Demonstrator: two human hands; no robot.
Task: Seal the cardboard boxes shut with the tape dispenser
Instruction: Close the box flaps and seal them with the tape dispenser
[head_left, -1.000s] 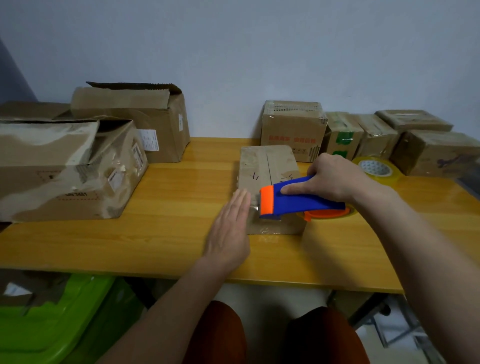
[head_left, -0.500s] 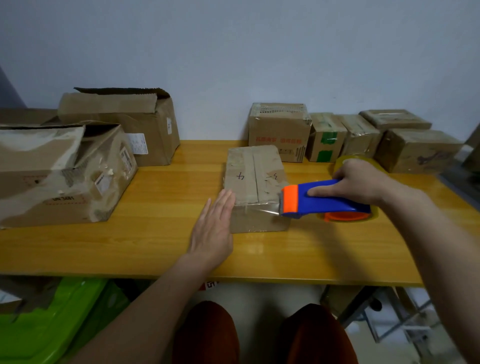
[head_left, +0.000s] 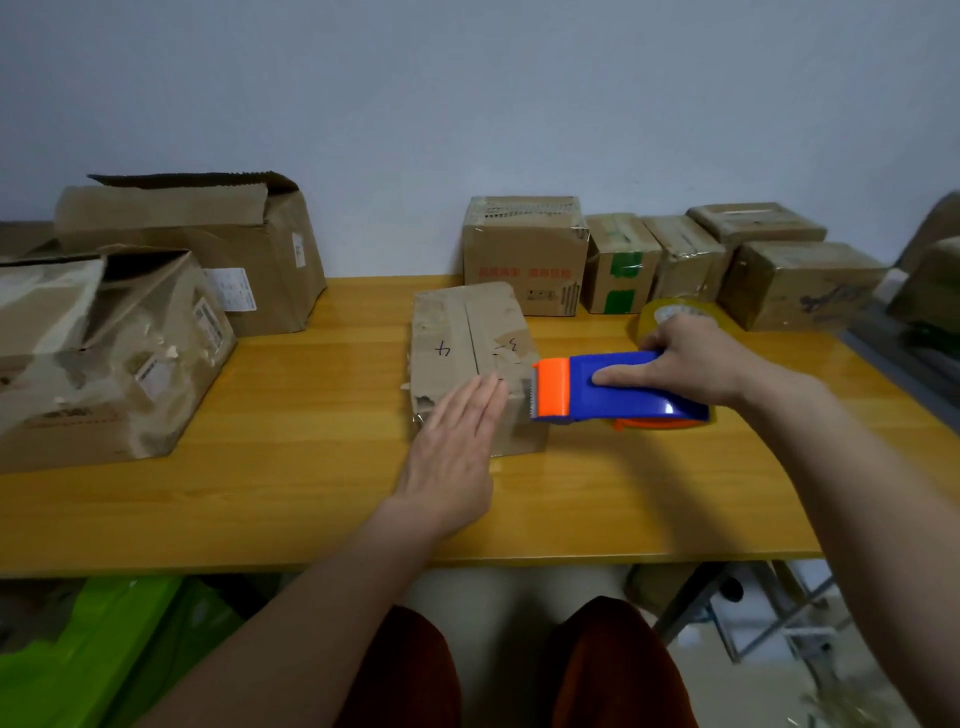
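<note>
Nearest to me are my knees in rust-brown cloth, below the front edge of the wooden table (head_left: 218, 499), whose glossy honey-coloured top shows a fine straight grain. To the left of my knees, under the table, sits something of bright green plastic (head_left: 88, 654).

My left hand (head_left: 451, 457) lies flat with its fingers straight and close together, pressing on the near end of the small cardboard box (head_left: 467, 353) in the middle of the table. That box is a low oblong of worn, scuffed brown card, torn at its near left corner, with a seam along its top and "4" and "3" written in pen on either side of it.

My right hand (head_left: 691, 364) grips the tape dispenser (head_left: 618, 387), index finger stretched along its smooth blue plastic body. Its orange head, with a toothed metal edge, touches the box's near right corner; an orange hub shows beneath the blue shell.

Left of the box lie two big, crumpled open cartons (head_left: 104, 353), their flaps bent and their sides patched with white labels. Just beyond my right hand is a roll of yellowish clear tape (head_left: 675, 314). Behind the box, against the pale plain wall, a row of small sealed boxes (head_left: 524, 254) stands shiny with tape, one bearing green patches.
</note>
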